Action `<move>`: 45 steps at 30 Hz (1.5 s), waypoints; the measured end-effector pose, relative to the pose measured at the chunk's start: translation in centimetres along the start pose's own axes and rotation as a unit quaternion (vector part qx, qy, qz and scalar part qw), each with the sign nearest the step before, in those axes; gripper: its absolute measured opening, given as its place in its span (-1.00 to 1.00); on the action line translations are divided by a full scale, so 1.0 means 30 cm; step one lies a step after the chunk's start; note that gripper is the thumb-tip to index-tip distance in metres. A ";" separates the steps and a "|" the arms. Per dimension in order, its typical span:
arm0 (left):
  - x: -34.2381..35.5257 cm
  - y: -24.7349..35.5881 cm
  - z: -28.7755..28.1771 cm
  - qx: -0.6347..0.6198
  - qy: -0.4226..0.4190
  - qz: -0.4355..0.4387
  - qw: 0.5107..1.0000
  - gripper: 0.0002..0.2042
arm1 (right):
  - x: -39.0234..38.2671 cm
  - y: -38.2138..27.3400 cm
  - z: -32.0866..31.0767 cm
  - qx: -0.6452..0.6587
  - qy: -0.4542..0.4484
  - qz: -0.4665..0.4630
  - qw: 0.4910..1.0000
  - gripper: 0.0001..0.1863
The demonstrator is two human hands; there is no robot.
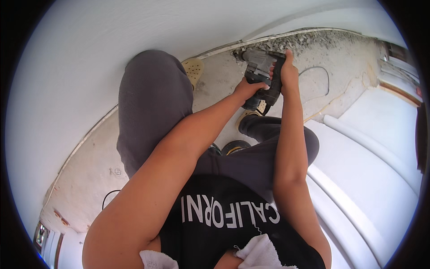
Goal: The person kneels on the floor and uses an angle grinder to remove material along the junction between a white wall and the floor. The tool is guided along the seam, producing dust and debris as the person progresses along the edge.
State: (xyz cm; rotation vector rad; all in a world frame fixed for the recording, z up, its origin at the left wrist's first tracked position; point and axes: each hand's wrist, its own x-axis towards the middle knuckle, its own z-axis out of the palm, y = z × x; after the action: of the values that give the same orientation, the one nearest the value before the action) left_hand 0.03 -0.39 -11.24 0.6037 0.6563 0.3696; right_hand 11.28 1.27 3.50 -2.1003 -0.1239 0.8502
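Observation:
A grey and black rotary hammer (259, 60) is low over the floor by the wall, its front end toward the broken edge. My left hand (250, 89) is closed around the lower part of its body, thumb across the top. Gripping the black rear handle is my right hand (289, 75), with the thumb stretched upward along it. The tip of the tool is hidden among grey rubble (286, 44) heaped along the foot of the wall. Several fingers of the right hand show through the handle gap.
A white wall (107, 40) curves along the left and far side. My beige clogs (193, 69) stand on the concrete floor (219, 67). A thin cable (328, 85) loops at the right. White steps or ledges (358, 148) lie at the right, and a round dark object (235, 146) sits between my legs.

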 end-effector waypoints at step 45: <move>-0.295 0.240 0.031 0.050 -0.044 -0.054 0.996 -0.42 | -0.309 -0.167 0.091 -0.173 0.021 -0.133 0.976 -0.12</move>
State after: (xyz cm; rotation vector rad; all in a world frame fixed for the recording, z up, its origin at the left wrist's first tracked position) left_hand -6.83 0.37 -2.11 0.6731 0.6232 0.2081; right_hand 3.53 2.87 10.98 -2.3519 -0.5536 0.6575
